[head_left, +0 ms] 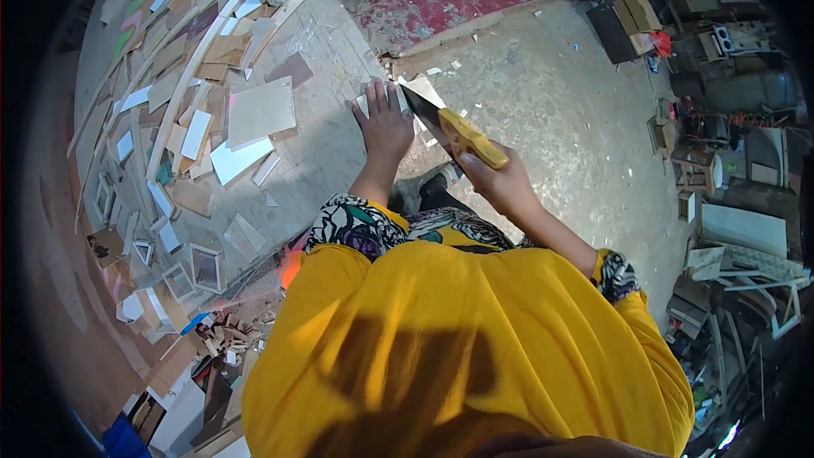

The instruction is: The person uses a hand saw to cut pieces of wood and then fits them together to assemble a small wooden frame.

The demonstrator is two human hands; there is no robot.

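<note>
My right hand (500, 182) is closed round the yellow handle of a hand saw (471, 140). The saw's dark blade points up and left, its tip close to the fingers of my other hand. Spread over a small pale board (365, 105) at the edge of the work table (326, 59), my left hand (387, 125) presses down with its fingers apart. Much of the board is hidden under that hand. Whether the blade touches the board I cannot tell.
Many wood and board offcuts (261, 110) cover the left side of the table. A cardboard box (636, 13) stands on the floor at the upper right. Stacked panels (744, 229) and a stool (695, 166) line the right side. Small scraps lie below the table edge.
</note>
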